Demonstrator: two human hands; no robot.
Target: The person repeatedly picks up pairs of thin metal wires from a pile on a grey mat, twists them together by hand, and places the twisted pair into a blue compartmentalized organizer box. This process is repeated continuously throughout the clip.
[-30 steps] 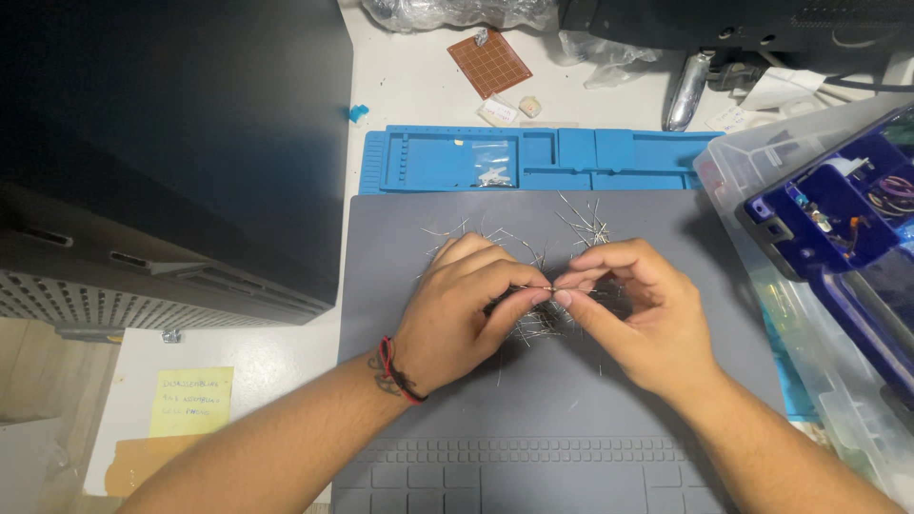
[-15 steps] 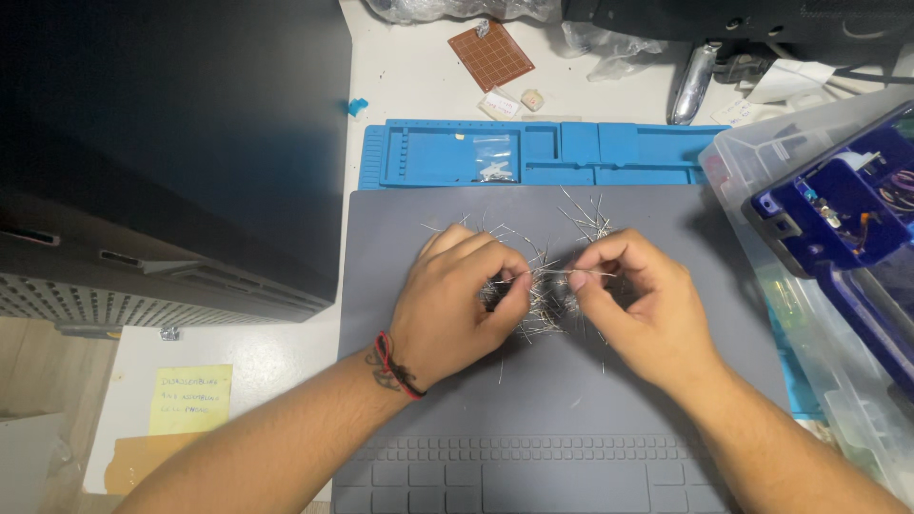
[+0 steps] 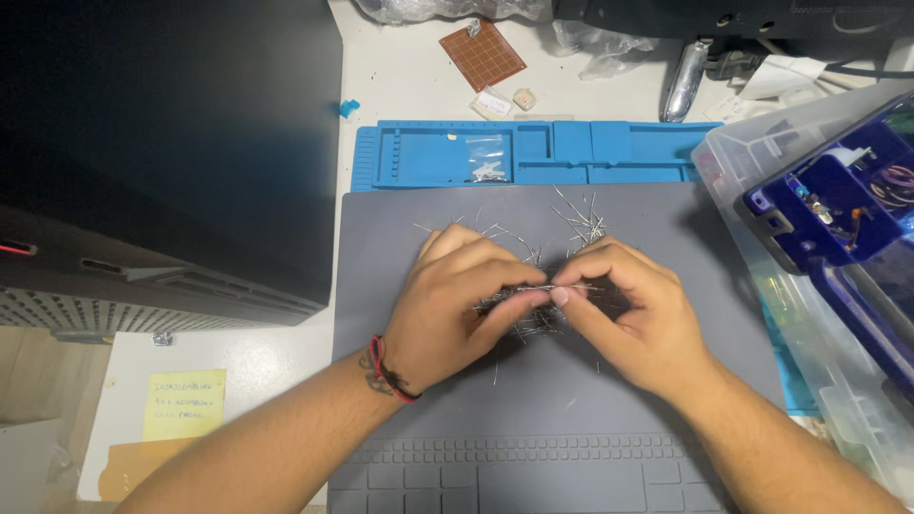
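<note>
The left hand (image 3: pixel 455 309) and the right hand (image 3: pixel 636 319) meet over a grey mat (image 3: pixel 400 247). Between their fingertips they pinch a small bundle of thin metal pins (image 3: pixel 533 297), which lies level from one thumb to the other. More loose pins (image 3: pixel 583 224) are scattered on the mat just beyond the fingers. Further past the fingers lies a blue tray (image 3: pixel 571 152), and to the right of the right hand stands a clear plastic box (image 3: pixel 752 143).

Two hands, left hand (image 3: pixel 457 305) and right hand (image 3: pixel 633 319), one grey mat (image 3: pixel 400 286), one blue tray (image 3: pixel 562 152), countless metal pins (image 3: pixel 581 224).
</note>
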